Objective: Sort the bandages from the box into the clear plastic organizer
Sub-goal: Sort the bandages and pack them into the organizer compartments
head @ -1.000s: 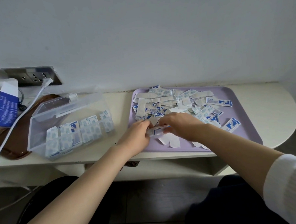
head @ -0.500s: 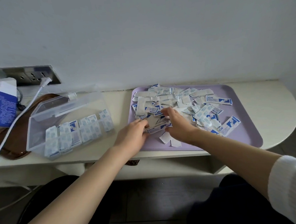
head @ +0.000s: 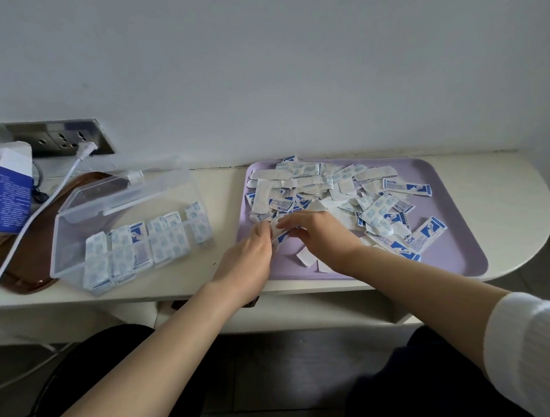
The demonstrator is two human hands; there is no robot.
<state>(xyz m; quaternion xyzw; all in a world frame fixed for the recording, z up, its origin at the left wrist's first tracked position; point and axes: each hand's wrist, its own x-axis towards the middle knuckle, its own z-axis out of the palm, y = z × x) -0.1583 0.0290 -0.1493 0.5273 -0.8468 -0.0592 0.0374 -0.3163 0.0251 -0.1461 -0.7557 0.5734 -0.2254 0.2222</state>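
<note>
A heap of white-and-blue wrapped bandages (head: 340, 191) lies on a lilac tray (head: 457, 255). The clear plastic organizer (head: 76, 249) stands to the left with its lid up, and several bandages stand in its compartments (head: 147, 245). My left hand (head: 247, 258) and my right hand (head: 320, 234) meet at the near left edge of the heap. Both pinch a small bundle of bandages (head: 280, 233) between their fingertips. The bundle is mostly hidden by the fingers.
An open blue-and-white bandage box (head: 6, 199) stands at the far left by a brown tray (head: 22, 259). A white cable (head: 36, 216) runs from a wall socket (head: 60, 141) down over the table's front edge. The table (head: 508, 194) ends in a rounded right edge.
Both hands have moved slightly away from me into the heap's near edge, still pinching the bundle. The view has shifted a little.
</note>
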